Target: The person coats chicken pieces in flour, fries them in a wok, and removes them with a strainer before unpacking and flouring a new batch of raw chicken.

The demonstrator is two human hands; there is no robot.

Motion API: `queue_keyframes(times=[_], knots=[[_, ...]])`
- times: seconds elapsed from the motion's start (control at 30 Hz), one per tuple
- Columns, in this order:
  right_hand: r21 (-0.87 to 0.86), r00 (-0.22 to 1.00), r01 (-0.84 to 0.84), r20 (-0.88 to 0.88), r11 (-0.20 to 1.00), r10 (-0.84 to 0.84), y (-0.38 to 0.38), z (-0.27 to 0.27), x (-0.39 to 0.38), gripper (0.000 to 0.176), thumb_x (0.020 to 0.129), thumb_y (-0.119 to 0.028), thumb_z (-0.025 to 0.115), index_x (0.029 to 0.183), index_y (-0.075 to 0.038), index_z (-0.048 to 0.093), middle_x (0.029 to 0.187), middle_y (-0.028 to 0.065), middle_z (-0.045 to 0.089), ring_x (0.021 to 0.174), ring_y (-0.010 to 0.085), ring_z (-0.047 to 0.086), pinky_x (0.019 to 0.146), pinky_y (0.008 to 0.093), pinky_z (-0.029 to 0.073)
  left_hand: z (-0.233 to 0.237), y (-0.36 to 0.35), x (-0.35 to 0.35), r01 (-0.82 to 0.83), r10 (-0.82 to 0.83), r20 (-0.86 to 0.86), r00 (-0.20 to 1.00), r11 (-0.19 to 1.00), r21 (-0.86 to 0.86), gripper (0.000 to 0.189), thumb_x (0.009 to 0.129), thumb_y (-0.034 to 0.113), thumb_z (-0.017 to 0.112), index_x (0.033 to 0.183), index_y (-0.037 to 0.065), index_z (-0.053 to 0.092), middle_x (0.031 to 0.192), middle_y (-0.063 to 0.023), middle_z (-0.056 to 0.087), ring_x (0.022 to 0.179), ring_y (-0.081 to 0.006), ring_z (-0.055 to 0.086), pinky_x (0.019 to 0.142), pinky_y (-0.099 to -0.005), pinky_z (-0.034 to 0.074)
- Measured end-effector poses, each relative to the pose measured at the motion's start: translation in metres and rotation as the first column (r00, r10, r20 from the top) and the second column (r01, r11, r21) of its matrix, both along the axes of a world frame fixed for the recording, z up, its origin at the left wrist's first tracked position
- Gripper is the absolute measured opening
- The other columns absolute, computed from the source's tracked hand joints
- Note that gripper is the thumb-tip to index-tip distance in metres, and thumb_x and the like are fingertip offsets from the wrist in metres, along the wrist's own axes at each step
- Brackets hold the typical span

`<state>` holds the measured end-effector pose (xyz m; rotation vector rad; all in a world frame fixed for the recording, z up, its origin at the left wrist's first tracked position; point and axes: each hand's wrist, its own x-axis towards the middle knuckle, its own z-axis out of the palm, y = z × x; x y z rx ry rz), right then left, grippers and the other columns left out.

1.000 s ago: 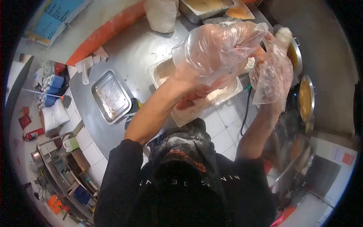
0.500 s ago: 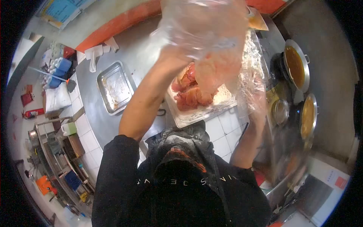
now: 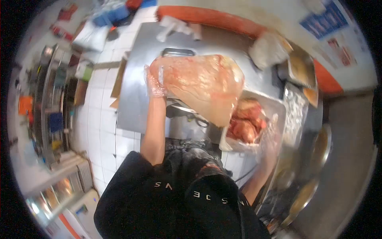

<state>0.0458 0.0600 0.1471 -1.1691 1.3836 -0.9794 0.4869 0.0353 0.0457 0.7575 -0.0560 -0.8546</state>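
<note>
My left hand (image 3: 156, 84), in a clear plastic glove, grips the left end of a large clear bag of pale pink raw meat (image 3: 199, 79). The bag spans the metal table (image 3: 131, 91), and its right end reaches the floury tray (image 3: 279, 115). Red pieces of raw meat (image 3: 247, 125) lie in that tray. My right hand (image 3: 270, 137), gloved too, is at the tray's right side beside the meat; its fingers are smeared by motion.
Scissors (image 3: 197, 117) lie below the bag. Behind it, a metal tray (image 3: 178, 51) is mostly hidden. A white plastic bag (image 3: 270, 49), a deep metal container (image 3: 300, 67) and crumpled foil (image 3: 294, 109) stand to the right. Woks (image 3: 321, 147) line the far right.
The view has turned toward the left part of the table. The bag, earlier blurred above the floury tray with my left hand, is now over the table. My right hand stays at the tray's right.
</note>
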Motion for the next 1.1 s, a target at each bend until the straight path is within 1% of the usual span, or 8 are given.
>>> queue_keyframes(times=[0.27,0.4,0.53,0.6,0.77,0.97,1.03,1.1], knots=[[-0.049,0.992,-0.031,-0.125,0.998,0.024,-0.007,0.002,0.099,0.043,0.095,-0.022,0.061,0.131,-0.003,0.05,0.094,-0.0021,0.058,0.075,0.0071,0.053,0.062,0.0207,0.043,0.0,0.184,0.21,-0.631,0.635,-0.353,0.687,0.763,0.142,0.056,0.1,0.053,0.028,0.134,0.011,0.043,0.135,-0.0127,0.049,0.122,-0.0298,0.05,0.101,-0.0524,0.044],[-0.077,0.981,-0.053,-0.188,0.996,0.037,-0.002,0.003,0.132,0.043,0.095,-0.023,0.061,0.131,-0.003,0.05,0.093,-0.0022,0.058,0.074,0.0072,0.053,0.061,0.0209,0.043,-0.084,0.243,0.309,-0.71,0.737,-0.029,0.675,0.639,-0.295,0.034,0.091,0.046,0.06,0.092,0.013,0.053,0.098,-0.0036,0.061,0.107,-0.0253,0.058,0.1,-0.0479,0.045],[-0.107,0.973,-0.051,-0.229,0.993,0.025,0.005,0.014,0.159,0.044,0.095,-0.024,0.061,0.131,-0.003,0.05,0.093,-0.0023,0.058,0.073,0.0073,0.053,0.061,0.0211,0.043,-0.164,0.219,0.348,-0.645,0.532,0.41,0.741,0.734,0.213,0.042,0.091,0.047,0.057,0.093,0.005,0.058,0.1,-0.0144,0.064,0.105,-0.0299,0.06,0.093,-0.0431,0.049],[-0.117,0.971,-0.049,-0.237,0.992,0.02,0.007,0.017,0.166,0.044,0.095,-0.024,0.061,0.131,-0.003,0.05,0.092,-0.0024,0.057,0.073,0.0073,0.053,0.061,0.0212,0.043,-0.205,0.202,0.339,-0.573,0.004,0.577,0.817,0.125,0.81,0.063,0.087,0.055,0.058,0.107,-0.005,0.059,0.11,-0.0239,0.063,0.109,-0.0373,0.059,0.094,-0.0424,0.047],[-0.029,0.892,-0.076,-0.448,0.997,0.055,0.008,0.042,0.181,0.047,0.095,-0.033,0.058,0.129,-0.002,0.052,0.099,0.0024,0.06,0.079,0.0142,0.056,0.068,0.027,0.045,-0.164,0.209,0.315,-0.411,-0.003,0.411,0.912,0.0,0.912,0.08,0.084,0.059,0.059,0.123,-0.01,0.053,0.126,-0.0283,0.055,0.122,-0.0401,0.05,0.104,-0.0404,0.039],[-0.114,0.788,-0.027,-0.613,0.993,-0.048,0.005,0.051,0.159,0.045,0.097,-0.037,0.052,0.121,0.001,0.057,0.103,0.005,0.063,0.085,0.0206,0.061,0.072,0.0323,0.049,-0.198,0.276,0.276,-0.951,-0.242,0.965,0.104,0.259,0.168,0.049,0.097,0.035,0.052,0.13,-0.001,0.05,0.136,-0.0206,0.048,0.126,-0.0319,0.047,0.107,-0.0429,0.037],[0.045,0.829,0.23,-0.533,0.972,-0.171,0.001,0.052,0.135,0.042,0.1,-0.03,0.049,0.13,0.0,0.053,0.106,0.0084,0.062,0.091,0.0184,0.061,0.075,0.0334,0.051,-0.153,0.27,0.26,-0.897,-0.046,0.993,0.107,0.426,0.117,0.046,0.098,0.036,0.049,0.126,-0.001,0.05,0.138,-0.0185,0.046,0.127,-0.0282,0.047,0.105,-0.0408,0.039],[0.047,0.931,0.315,-0.211,0.948,-0.299,0.005,0.063,0.127,0.052,0.103,-0.027,0.041,0.149,-0.007,0.027,0.131,0.0141,0.052,0.112,0.024,0.057,0.09,0.036,0.049,-0.052,0.21,0.19,-0.757,0.556,0.631,0.54,0.65,0.075,0.036,0.09,0.018,0.058,0.119,-0.001,0.051,0.129,-0.0159,0.053,0.118,-0.0273,0.052,0.102,-0.0395,0.041]])
